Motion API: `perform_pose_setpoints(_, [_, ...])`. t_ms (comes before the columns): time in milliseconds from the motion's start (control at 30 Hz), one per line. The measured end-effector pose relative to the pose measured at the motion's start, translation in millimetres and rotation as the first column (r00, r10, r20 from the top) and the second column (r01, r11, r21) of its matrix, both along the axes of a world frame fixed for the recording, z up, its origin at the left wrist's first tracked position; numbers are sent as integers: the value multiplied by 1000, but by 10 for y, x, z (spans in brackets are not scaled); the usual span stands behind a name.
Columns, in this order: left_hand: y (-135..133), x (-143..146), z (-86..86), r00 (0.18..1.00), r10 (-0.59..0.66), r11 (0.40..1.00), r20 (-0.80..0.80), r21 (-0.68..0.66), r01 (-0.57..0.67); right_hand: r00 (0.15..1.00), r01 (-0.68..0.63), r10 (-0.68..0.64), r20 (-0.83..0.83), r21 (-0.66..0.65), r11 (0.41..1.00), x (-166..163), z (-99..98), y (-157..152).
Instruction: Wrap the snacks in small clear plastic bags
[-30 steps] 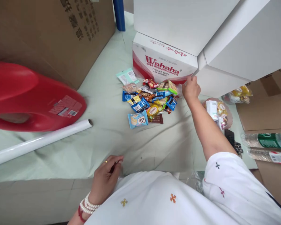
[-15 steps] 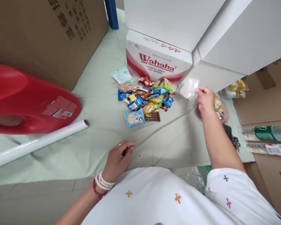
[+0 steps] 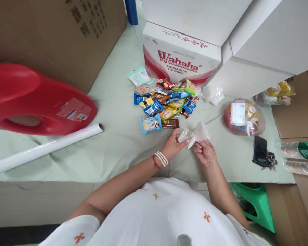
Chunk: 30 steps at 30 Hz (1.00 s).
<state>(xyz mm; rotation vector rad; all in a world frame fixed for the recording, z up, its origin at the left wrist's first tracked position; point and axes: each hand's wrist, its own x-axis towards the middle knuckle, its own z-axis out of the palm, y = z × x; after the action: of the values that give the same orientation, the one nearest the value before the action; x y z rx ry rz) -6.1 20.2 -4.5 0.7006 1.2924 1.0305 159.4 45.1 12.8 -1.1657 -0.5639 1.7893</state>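
Note:
Both of my hands hold one clear plastic bag (image 3: 201,132) in front of me, just above the cloth-covered table. My left hand (image 3: 171,145) has its thumb and fingers closed on the bag's left part. My right hand (image 3: 204,151) pinches its lower right side. Beyond my left hand lies a loose pile of wrapped snacks (image 3: 166,99). A light blue snack packet (image 3: 150,124) and a brown-wrapped bar (image 3: 170,123) lie at its near edge. More crumpled clear plastic (image 3: 213,95) rests to the right of the pile.
Behind the snacks stands a Wahaha water carton (image 3: 179,58). A red jug (image 3: 46,106) and a white roll (image 3: 66,141) lie left. To the right are a pink bowl of packaged snacks (image 3: 255,114), keys with a black case (image 3: 260,150) and plastic bottles (image 3: 306,150).
My right hand has come back from beside the carton to the table's front, with a clear plastic bag. My left hand has moved right and up and now grips the bag too.

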Motion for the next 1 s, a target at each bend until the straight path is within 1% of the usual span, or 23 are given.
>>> perform_pose_setpoints(67, [40, 107, -50, 999, -25, 1000, 47, 0, 25, 1000, 24, -24, 9, -18, 1000, 64, -34, 17])
perform_pose_setpoints(133, [159, 219, -41, 997, -29, 1000, 65, 2, 29, 988, 127, -127, 89, 4, 992, 169, -38, 84])
perform_pose_setpoints(200, [364, 328, 23, 999, 4, 1000, 50, 8, -4, 944, 274, -283, 169, 75, 959, 305, -9, 169])
perform_pose_setpoints(267, [601, 414, 120, 998, 43, 999, 39, 14, -44, 893, 385, -407, 192, 142, 912, 450, 42, 236])
perform_pose_setpoints(333, [775, 458, 216, 998, 58, 998, 8, 10, -58, 867, 433, -460, 190, 170, 885, 575, 97, 256])
perform_pose_setpoints(400, [805, 455, 283, 994, 54, 998, -99, 42, -50, 862, 440, -467, 198, 168, 882, 653, 137, 217])
perform_pose_setpoints(433, [759, 437, 302, 982, 55, 996, -181, 83, -41, 867, 429, -454, 204, 156, 890, 668, 148, 178])
perform_pose_setpoints(500, [582, 384, 317, 942, 55, 980, -331, 197, 12, 894, 380, -396, 211, 111, 918, 643, 148, 77])
perform_pose_setpoints(533, [473, 355, 318, 933, 30, 969, -358, 240, 60, 910, 343, -352, 217, 81, 936, 605, 139, 22])
perform_pose_setpoints(567, [368, 329, 317, 938, -16, 958, -346, 263, 113, 926, 298, -301, 228, 51, 953, 553, 125, -32])
perform_pose_setpoints(633, [199, 294, 309, 964, -133, 947, -232, 259, 193, 943, 200, -196, 269, 12, 980, 426, 88, -126])
perform_pose_setpoints(667, [144, 282, 300, 973, -175, 950, -148, 236, 206, 941, 159, -156, 300, 14, 987, 363, 68, -163])
perform_pose_setpoints(700, [108, 269, 286, 980, -189, 959, -68, 203, 199, 932, 126, -130, 338, 33, 991, 307, 49, -192])
perform_pose_setpoints(767, [76, 229, 247, 987, -157, 981, 46, 124, 150, 906, 79, -110, 409, 94, 992, 230, 20, -224])
perform_pose_setpoints(833, [60, 163, 205, 989, -104, 994, 106, 56, 98, 889, 26, -85, 451, 136, 990, 203, 11, -232])
perform_pose_setpoints(900, [30, 85, 181, 991, -70, 997, 115, 30, 67, 868, -12, -68, 491, 158, 987, 201, 28, -230])
perform_pose_setpoints(1000, [-37, -12, 189, 995, -82, 995, 51, 61, 79, 836, -43, -85, 543, 219, 975, 166, 98, -233])
